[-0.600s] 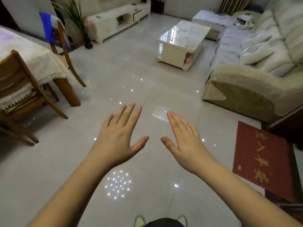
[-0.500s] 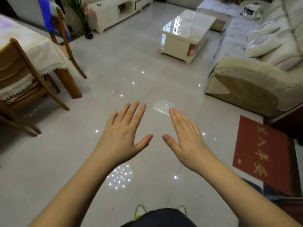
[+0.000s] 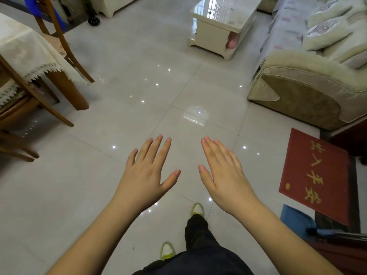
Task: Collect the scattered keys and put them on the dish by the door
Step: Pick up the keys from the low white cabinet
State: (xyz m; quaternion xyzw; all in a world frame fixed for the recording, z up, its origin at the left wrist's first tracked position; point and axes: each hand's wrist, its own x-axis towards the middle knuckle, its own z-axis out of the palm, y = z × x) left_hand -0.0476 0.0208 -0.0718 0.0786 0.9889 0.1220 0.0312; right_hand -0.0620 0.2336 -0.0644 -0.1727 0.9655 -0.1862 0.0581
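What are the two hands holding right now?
Nothing. The left hand and the right hand are both empty, fingers straight, held out above the tiled floor. No keys are in view.

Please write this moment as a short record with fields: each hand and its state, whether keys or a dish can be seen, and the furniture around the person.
left hand: left hand, fingers straight and spread, holds nothing
right hand: right hand, fingers straight and together, holds nothing
keys: none visible in this view
dish: none visible in this view
floor: pale glossy tiled floor
left side: dining table with cream cloth, wooden chair
ahead: coffee table
right side: beige sofa, red mat
feet: yellow-green shoes
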